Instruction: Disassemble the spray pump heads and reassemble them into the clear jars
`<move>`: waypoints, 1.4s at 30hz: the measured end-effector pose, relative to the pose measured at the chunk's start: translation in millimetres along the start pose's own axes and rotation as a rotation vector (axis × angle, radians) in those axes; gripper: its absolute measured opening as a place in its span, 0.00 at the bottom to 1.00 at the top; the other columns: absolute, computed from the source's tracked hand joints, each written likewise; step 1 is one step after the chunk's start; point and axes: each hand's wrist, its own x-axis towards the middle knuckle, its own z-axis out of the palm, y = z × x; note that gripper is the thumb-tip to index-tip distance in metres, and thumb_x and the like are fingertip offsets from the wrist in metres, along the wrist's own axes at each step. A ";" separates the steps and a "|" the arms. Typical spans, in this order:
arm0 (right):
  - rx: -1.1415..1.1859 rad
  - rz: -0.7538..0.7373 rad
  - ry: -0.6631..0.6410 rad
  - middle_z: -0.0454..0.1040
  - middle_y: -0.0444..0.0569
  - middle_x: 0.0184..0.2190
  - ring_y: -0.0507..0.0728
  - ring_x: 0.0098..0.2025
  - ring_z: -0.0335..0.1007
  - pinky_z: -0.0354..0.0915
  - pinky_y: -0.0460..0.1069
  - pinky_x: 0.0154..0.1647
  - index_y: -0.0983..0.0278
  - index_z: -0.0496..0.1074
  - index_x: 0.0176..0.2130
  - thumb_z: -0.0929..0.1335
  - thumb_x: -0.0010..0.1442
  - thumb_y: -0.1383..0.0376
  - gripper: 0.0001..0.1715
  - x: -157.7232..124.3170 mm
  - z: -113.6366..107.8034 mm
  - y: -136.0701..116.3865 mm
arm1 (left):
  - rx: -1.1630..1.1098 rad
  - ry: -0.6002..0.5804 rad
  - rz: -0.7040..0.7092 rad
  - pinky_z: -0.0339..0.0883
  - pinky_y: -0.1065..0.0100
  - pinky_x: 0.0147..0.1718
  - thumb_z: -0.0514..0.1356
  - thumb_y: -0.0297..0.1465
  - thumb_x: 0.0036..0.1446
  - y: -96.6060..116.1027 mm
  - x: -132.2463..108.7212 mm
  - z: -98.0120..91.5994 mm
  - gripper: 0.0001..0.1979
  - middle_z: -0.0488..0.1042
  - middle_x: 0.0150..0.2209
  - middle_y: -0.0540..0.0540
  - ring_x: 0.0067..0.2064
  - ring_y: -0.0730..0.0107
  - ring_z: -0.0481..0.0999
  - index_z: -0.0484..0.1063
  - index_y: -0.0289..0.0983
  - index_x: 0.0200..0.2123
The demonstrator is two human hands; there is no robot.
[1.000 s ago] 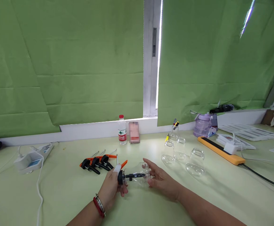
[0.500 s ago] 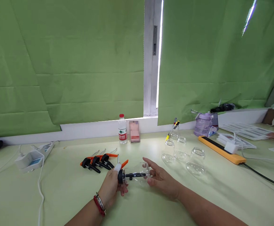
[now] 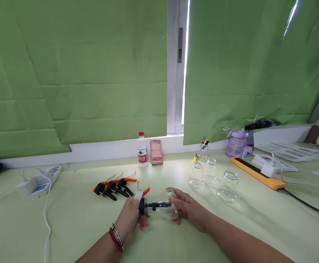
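A clear glass jar [image 3: 163, 197] lies sideways between my hands, with a black rod inside it. My left hand [image 3: 130, 215] is closed round the black cap [image 3: 142, 206] at the jar's mouth; an orange handle [image 3: 146, 192] sticks out behind it. Fingers of my right hand [image 3: 193, 210] wrap round the jar's base. Several black caps with rods and orange handles [image 3: 111, 187] lie to the left, beyond my left hand. To the right stand a glass jar [image 3: 227, 188] and two others [image 3: 197, 175] [image 3: 210, 171].
At the back stand a water bottle [image 3: 142, 151] and a pink card [image 3: 156, 152]. A glass with yellow-handled tools [image 3: 203, 151], a purple jug [image 3: 235, 144] and an orange power strip [image 3: 258, 173] are on the right. A white power strip [image 3: 45, 180] and cable lie left.
My right hand's fingers have closed further round the jar's base. The jar has shifted slightly right. The other person's hand at the right edge has gone from view.
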 end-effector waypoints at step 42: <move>-0.972 -0.199 0.506 0.61 0.58 0.55 0.64 0.56 0.58 0.55 0.56 0.57 0.67 0.57 0.58 0.70 0.48 0.54 0.43 53.1 -43.4 18.7 | 1.374 0.506 0.645 0.41 0.46 0.57 0.48 0.24 0.54 -8.4 56.7 -79.7 0.22 0.56 0.62 0.34 0.61 0.53 0.57 0.64 0.33 0.53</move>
